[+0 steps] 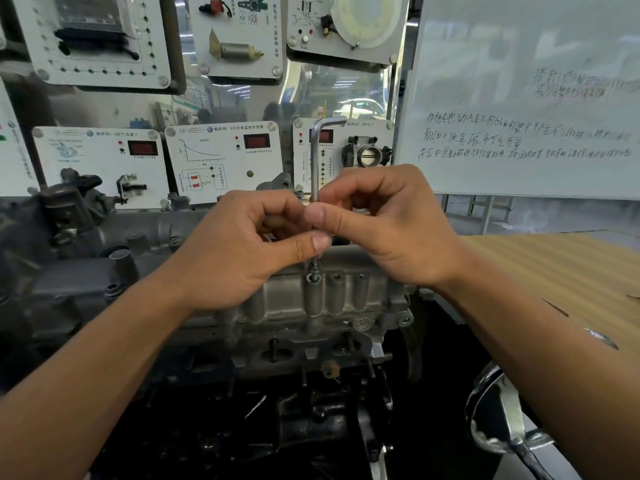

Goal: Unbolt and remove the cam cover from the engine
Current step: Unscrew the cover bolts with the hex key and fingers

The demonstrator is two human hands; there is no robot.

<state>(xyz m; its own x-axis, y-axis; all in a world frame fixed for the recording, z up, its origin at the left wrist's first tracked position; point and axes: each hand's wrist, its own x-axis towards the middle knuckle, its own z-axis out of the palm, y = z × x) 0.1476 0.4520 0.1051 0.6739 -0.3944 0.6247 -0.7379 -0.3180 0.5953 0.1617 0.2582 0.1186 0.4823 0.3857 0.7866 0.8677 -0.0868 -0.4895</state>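
Forearms reach in, left hand (pixel 242 247) and right hand (pixel 388 230) both pinching the upright hex key (pixel 316 157), its tip down at a bolt (pixel 314 271) on the cam cover (pixel 294 299), which sits atop the engine (pixel 311 348) just below. Grey ribbed cast metal: looks stiff, weighty, maybe greasy, so best lifted by both ends.

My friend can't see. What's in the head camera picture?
The left hand and right hand pinch an upright hex key whose tip sits in a bolt atop a grey engine. Display panels and a whiteboard stand behind.
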